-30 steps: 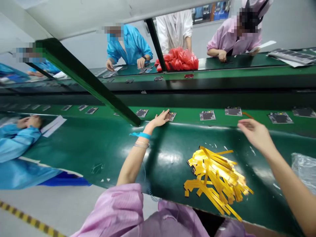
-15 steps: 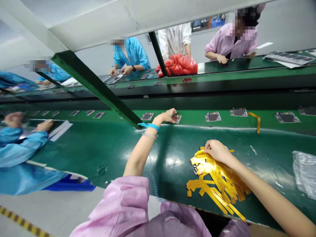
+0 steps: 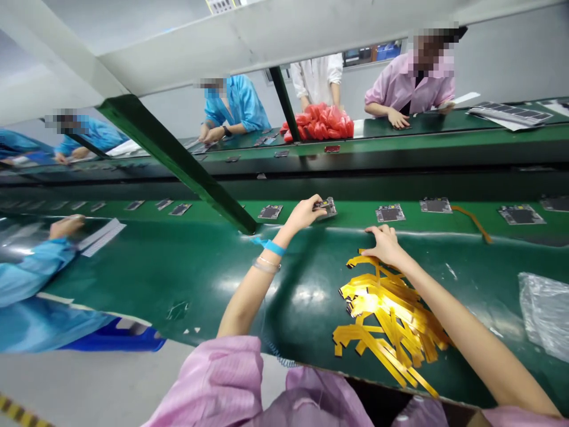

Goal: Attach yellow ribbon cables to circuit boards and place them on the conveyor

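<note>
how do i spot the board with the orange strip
Beyond the pile of yellow strips runs a green belt. On it, farther right than the right hand, lies the board; unlike its neighbours, it has an orange strip at its right edge.

- No words, brands or numbers can be read.
- Circuit boards (image 3: 435, 205): markings too small to tell.
- Yellow strips (image 3: 391, 314): no lettering legible.

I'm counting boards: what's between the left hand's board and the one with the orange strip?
In the head view, one circuit board lies there.
</note>
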Available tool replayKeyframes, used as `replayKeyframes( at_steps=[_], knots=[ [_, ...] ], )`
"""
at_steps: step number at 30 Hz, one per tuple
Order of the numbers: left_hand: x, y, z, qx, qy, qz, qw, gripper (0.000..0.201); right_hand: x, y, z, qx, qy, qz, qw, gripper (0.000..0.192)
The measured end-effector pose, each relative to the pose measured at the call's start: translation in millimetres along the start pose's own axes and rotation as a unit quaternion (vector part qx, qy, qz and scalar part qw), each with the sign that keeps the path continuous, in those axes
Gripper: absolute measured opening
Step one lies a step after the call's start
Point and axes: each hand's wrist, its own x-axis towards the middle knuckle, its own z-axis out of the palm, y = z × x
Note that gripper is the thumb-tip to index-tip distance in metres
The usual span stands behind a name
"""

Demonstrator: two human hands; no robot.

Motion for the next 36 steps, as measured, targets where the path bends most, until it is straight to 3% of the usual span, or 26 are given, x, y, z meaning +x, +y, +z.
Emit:
replayKeyframes(
  at_steps=[5,10,14,17,19,21,23,25,28,31,33,36],
  knots=[
    [-30,32,6.7,-0.093,-0.012,0.040,0.995,0.026,29,14,-5,0.043,0.016,-0.006,0.999,0.033],
    [-46,57,14.8,-0.174,0.000,0.025,0.984,0.029,46,16,-11,0.137,0.018,-0.002,0.990,0.030],
    [-66,85,22.2,-0.258,-0.001,0.005,0.966,0.031,46,7,-27,0.238,0.079,0.024,0.968,0.030],
    [-93,111,24.9,-0.372,-0.020,-0.028,0.927,0.033,18,-7,-48,0.320,0.130,0.026,0.938,0.031],
    [-115,129,24.9,-0.410,-0.020,-0.043,0.911,0.031,-16,-17,-64,0.361,0.128,0.018,0.923,0.034],
    [-134,145,24.2,-0.396,-0.016,-0.043,0.917,0.027,-56,-29,-77,0.381,0.098,0.010,0.919,0.032],
    [-148,160,23.6,-0.372,-0.020,-0.042,0.927,0.026,-91,-38,-87,0.387,0.017,0.001,0.922,0.031],
    [-157,170,23.9,-0.353,-0.025,-0.042,0.934,0.027,-115,-46,-91,0.383,-0.008,0.029,0.923,0.026],
    [-163,180,25.6,-0.331,-0.025,-0.033,0.943,0.028,-131,-49,-88,0.383,0.012,0.070,0.921,0.026],
    [-162,183,26.6,-0.337,-0.034,-0.035,0.940,0.025,-136,-49,-78,0.343,0.046,0.061,0.936,0.021],
    [-158,182,25.7,-0.381,-0.063,-0.056,0.921,0.025,-140,-48,-72,0.290,0.092,0.035,0.952,0.016],
    [-148,180,22.6,-0.506,-0.165,-0.123,0.838,0.034,-151,-47,-72,0.275,0.107,0.019,0.955,0.017]
  ],
)
